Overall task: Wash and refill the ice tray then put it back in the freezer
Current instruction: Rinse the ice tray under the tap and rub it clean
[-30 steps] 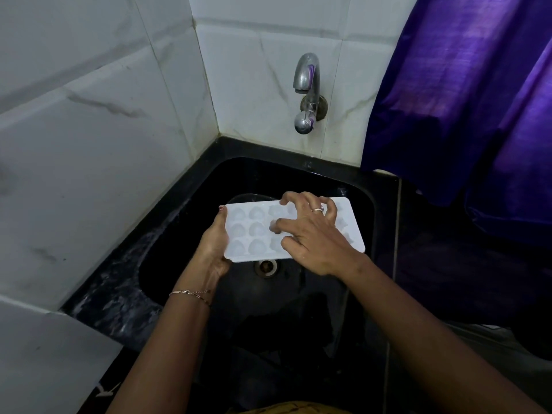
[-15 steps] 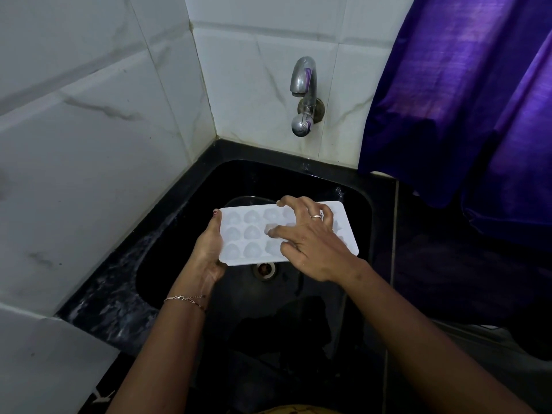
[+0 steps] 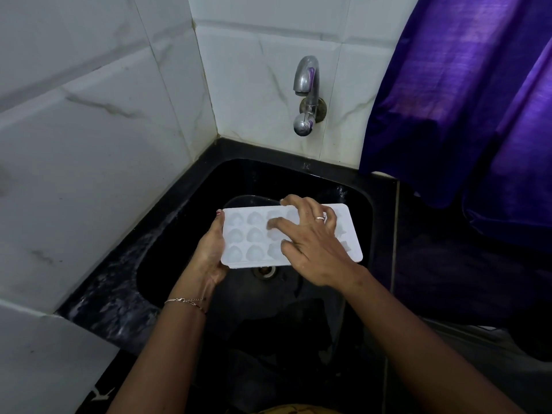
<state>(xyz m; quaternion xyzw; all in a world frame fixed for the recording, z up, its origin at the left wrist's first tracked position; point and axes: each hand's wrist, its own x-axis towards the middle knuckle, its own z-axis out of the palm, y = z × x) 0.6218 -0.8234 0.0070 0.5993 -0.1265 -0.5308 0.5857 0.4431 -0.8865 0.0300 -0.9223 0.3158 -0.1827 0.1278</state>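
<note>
A white ice tray with heart-shaped cells is held level over the black sink, above the drain. My left hand grips the tray's left short edge, thumb along the rim. My right hand, with a ring on it, lies on top of the tray with its fingers spread and bent, the fingertips pressing into the cells. It hides the tray's middle. The metal tap sticks out of the tiled wall above the sink; no water is seen running from it.
White marble-look tiles close the left and back sides. A purple curtain hangs at the right over the dark counter. A black stone ledge borders the sink on the left, with wet streaks.
My right hand's fingers have shifted a little over the tray's cells. The tray stays in the same place over the sink, still held by my left hand.
</note>
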